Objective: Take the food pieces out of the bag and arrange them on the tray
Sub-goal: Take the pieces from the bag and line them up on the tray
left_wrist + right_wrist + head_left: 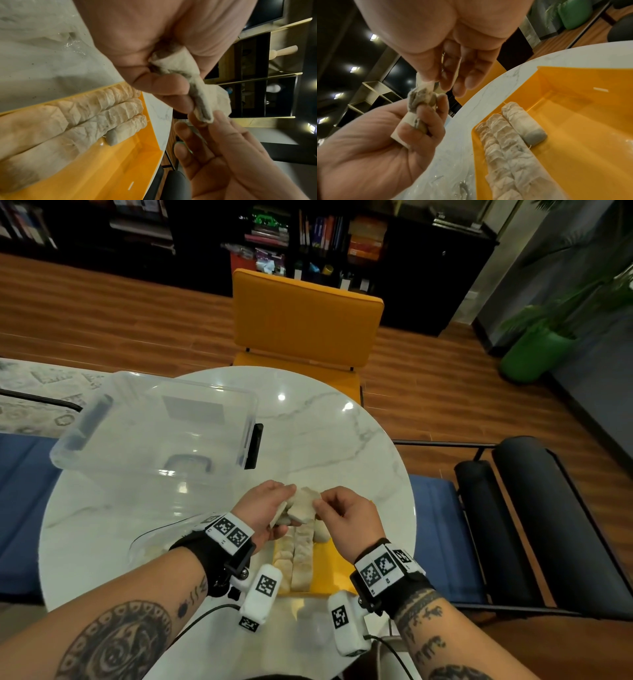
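Left hand [263, 508] grips soft, crumbly food pieces [301, 505]; right hand [346, 515] pinches one edge. Hold by flat sides, over tray [337, 573].

One yellow tray [337, 570] holds three rows of pale food pieces [510, 155]; individual pieces are too tightly packed to count. One clear bag [154, 539], one clear storage box [150, 419], two hands.

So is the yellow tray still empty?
No. In the left wrist view the yellow tray already holds rows of pale food pieces lined up along one side.
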